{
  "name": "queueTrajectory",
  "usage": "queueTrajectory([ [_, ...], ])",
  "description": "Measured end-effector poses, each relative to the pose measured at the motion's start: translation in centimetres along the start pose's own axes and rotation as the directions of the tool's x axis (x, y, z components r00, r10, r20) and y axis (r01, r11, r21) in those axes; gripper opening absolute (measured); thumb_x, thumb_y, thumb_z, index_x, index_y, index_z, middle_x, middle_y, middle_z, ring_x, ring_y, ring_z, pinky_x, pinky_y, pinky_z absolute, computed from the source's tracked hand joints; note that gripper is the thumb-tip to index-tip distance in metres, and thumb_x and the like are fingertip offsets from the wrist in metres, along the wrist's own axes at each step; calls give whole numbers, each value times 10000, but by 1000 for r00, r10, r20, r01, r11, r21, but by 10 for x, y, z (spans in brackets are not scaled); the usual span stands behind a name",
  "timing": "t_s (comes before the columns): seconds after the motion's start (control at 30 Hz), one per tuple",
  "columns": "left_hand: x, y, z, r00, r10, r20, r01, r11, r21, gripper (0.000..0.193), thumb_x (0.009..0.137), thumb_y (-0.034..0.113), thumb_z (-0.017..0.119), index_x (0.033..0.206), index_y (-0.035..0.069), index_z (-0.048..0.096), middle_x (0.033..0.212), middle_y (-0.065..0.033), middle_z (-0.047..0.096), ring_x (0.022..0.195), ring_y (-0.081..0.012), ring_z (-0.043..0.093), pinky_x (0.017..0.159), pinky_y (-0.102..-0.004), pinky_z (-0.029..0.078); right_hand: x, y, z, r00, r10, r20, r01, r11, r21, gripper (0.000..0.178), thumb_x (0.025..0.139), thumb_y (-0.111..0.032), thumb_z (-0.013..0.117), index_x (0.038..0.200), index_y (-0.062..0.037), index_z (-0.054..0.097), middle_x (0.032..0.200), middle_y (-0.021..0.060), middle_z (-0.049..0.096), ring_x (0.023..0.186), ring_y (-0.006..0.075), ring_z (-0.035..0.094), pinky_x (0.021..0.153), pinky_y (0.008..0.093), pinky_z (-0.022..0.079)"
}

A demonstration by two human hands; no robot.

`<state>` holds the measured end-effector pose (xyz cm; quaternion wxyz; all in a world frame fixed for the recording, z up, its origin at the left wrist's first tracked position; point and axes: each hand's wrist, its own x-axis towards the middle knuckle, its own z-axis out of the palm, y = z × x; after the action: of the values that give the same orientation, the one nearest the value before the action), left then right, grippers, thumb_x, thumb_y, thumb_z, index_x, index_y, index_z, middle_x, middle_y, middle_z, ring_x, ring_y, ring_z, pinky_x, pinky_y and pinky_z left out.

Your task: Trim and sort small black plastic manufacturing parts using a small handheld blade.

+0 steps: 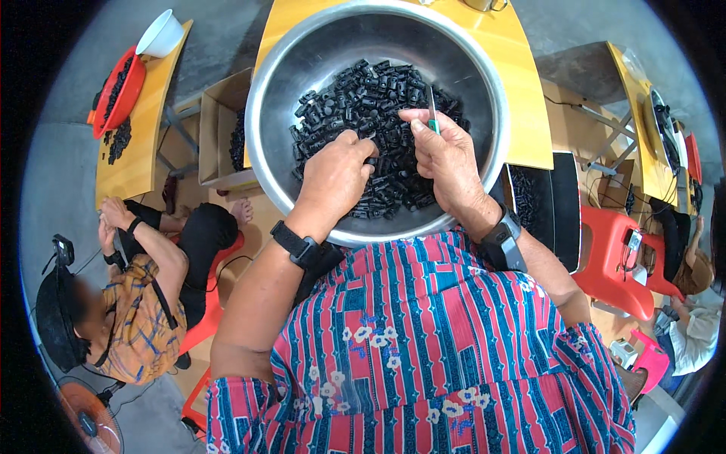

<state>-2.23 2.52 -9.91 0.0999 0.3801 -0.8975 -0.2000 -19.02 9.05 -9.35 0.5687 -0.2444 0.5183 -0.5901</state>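
A wide steel basin (266, 151) on the table in front of me holds a heap of small black plastic parts (374, 94). Over the heap's left side is my left hand (338, 175), its fingers curled and pinched together; what lies between the fingertips is hidden against the black parts. My right hand (448, 155), over the right side of the heap, grips a small knife (433, 125) by its green handle. The thin blade points up and away from me. The two hands are apart.
The basin rests on a yellow table (529, 98). Cardboard box (215, 140) with black parts stands left; black box (556, 212) and red stool (616, 257) stand right. A seated person (144, 303) is at left, near a red basin (125, 94). Others sit at far right.
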Motion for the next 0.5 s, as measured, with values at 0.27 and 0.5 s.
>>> queueTrajectory([
  [0.27, -6, 4, -15, 963, -220, 154, 254, 556, -792, 171, 891, 78, 617, 1051, 25, 649, 833, 30, 590, 675, -28, 517, 579, -171, 427, -3, 0, -1, 997, 26, 68, -23, 999, -42, 181, 952, -146, 535, 1086, -80, 636, 658, -95, 417, 507, -2, 319, 427, 181, 241],
  [0.5, -14, 5, -13, 964, -222, 146, 178, 133, -975, 211, 917, 74, 585, 1124, 34, 599, 853, 30, 563, 706, -36, 515, 596, -166, 427, -6, -1, 5, 987, -15, 162, 55, 968, -244, 197, 875, -64, 629, 1068, -33, 653, 784, -71, 555, 732, 9, 473, 657, 182, 403],
])
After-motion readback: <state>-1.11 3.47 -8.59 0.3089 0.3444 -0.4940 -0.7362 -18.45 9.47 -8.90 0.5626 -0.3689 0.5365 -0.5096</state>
